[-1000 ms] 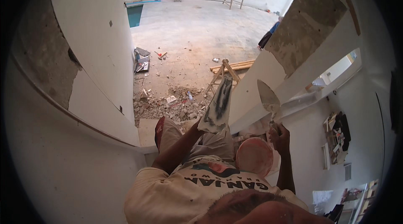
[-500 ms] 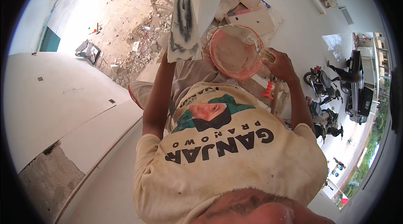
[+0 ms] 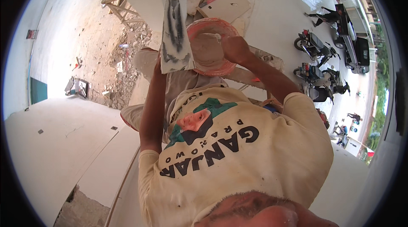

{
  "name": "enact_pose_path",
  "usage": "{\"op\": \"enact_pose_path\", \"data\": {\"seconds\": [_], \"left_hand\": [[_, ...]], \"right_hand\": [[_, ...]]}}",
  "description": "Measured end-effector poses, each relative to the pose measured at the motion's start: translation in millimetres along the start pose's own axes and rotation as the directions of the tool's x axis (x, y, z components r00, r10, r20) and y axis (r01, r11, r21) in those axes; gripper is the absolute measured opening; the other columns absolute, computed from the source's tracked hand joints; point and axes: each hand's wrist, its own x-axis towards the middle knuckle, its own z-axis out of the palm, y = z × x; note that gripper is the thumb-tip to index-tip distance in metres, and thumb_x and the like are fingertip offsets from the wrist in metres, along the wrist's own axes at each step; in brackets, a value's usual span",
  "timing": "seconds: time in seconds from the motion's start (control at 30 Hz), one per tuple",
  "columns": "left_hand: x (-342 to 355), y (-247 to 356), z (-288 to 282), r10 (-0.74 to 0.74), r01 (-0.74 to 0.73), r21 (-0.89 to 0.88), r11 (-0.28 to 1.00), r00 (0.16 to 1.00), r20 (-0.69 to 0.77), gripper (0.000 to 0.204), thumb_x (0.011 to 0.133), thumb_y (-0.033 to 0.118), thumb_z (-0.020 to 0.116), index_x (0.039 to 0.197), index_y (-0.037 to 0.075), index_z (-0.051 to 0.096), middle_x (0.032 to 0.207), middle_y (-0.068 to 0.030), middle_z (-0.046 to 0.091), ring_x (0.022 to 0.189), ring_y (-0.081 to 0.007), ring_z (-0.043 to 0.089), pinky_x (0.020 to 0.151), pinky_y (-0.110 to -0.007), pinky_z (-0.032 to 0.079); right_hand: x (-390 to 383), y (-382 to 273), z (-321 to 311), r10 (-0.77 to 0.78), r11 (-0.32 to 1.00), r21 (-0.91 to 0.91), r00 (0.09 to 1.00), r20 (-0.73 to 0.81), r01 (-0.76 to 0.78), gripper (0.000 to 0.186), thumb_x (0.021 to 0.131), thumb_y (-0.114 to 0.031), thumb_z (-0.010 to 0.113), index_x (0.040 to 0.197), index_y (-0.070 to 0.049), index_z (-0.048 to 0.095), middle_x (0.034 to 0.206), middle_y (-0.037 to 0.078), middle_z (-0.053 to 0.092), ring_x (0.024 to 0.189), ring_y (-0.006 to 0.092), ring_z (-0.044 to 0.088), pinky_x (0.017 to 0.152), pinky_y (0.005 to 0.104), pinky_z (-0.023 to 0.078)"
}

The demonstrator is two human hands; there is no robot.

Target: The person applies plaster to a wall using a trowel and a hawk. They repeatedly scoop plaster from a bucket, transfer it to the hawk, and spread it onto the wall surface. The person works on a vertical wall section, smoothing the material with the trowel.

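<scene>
The step in hand looks like working plaster (image 3: 203, 50) out of the bucket (image 3: 212, 22) with one hand while the other carries the plastering float (image 3: 173, 35). The reddish, caked bucket sits in front of the person, a little to the right, with the pale plaster spread inside it. The float is held up at the bucket's left edge, covering part of the rim in this view, its dark-streaked face upward.

The left hand (image 3: 158, 62) is clamped on the float from behind and below; most of its fingers are hidden. The right hand (image 3: 235, 50) lies over the bucket's right edge with its fingers bent inward; whether they are closed on a tool cannot be told.

To do this well, keep the float level and close to the rim, so that any plaster passed across has little room to drop. Work from the edge of the plaster inward rather than stabbing at the middle, and take a modest load that will stay put. The left wrist should be firm, since weight landing at the far narrow end would tip the float. Dried crust around the rim is best left alone: crumbs of it would drag in a smooth coat. The pale sheet (image 3: 231, 4) beyond the bucket's far edge deserves clearance too.
</scene>
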Motion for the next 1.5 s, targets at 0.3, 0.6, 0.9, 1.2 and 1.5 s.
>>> {"op": "enact_pose_path", "data": {"seconds": [0.3,0.6,0.9,1.2,1.5], "left_hand": [[4.7,-16.8,-1.0,-0.055,0.055,-0.006,0.998,0.998,0.03,0.056,0.087,0.028,0.068,0.132,0.001,0.049,0.117,-0.0097,0.06,0.1,-0.0187,0.062,0.084,-0.033,0.052],[14.6,-17.4,-2.5,-0.082,0.082,-0.002,0.997,0.995,0.062,0.051,0.09,0.031,0.065,0.127,-0.001,0.053,0.11,-0.0098,0.063,0.093,-0.018,0.064,0.079,-0.032,0.055],[7.0,-26.3,-8.8,-0.117,0.118,-0.01,0.993,0.99,0.073,0.048,0.093,0.035,0.062,0.123,-0.003,0.057,0.103,-0.0098,0.067,0.086,-0.0173,0.067,0.073,-0.032,0.058],[9.6,-35.7,-3.2,-0.013,0.019,-0.064,0.998,0.995,0.095,0.05,0.092,0.038,0.061,0.117,-0.005,0.059,0.096,-0.009,0.069,0.079,-0.0146,0.067,0.067,-0.03,0.057],[17.1,-6.3,14.6,-0.057,0.042,0.104,0.994,0.989,0.137,0.055,0.09,0.04,0.063,0.121,-0.005,0.057,0.099,-0.0068,0.067,0.081,-0.0111,0.064,0.069,-0.026,0.055]], "right_hand": [[-47.1,7.3,-20.4,-0.177,0.983,0.051,0.984,-0.004,0.177,0.014,0.077,-0.008,0.063,0.088,-0.005,0.07,0.077,0.017,0.07,0.071,0.0311,0.071,0.063,0.0416,0.057],[-47.7,-19.6,-9.2,-0.199,0.98,-0.05,0.974,-0.112,0.195,0.019,0.081,-0.017,0.063,0.092,-0.002,0.067,0.079,0.016,0.069,0.074,0.0324,0.071,0.064,0.0426,0.057],[-46.6,23.9,4.5,0.091,0.994,0.066,0.994,-0.064,-0.086,0.04,0.082,-0.023,0.065,0.12,-0.01,0.06,0.083,0.016,0.068,0.081,0.0325,0.071,0.07,0.0454,0.057],[-52.2,35.7,65.1,0.1,0.966,0.235,0.994,0.031,-0.105,0.049,0.083,-0.033,0.062,0.125,-0.008,0.06,0.092,0.021,0.069,0.086,0.0379,0.068,0.078,0.0507,0.054],[-68.3,37.5,68.9,0.007,0.938,0.342,0.99,0.14,-0.055,0.045,0.082,-0.032,0.066,0.119,-0.006,0.065,0.1,0.02,0.069,0.093,0.0383,0.067,0.084,0.0488,0.053]]}}
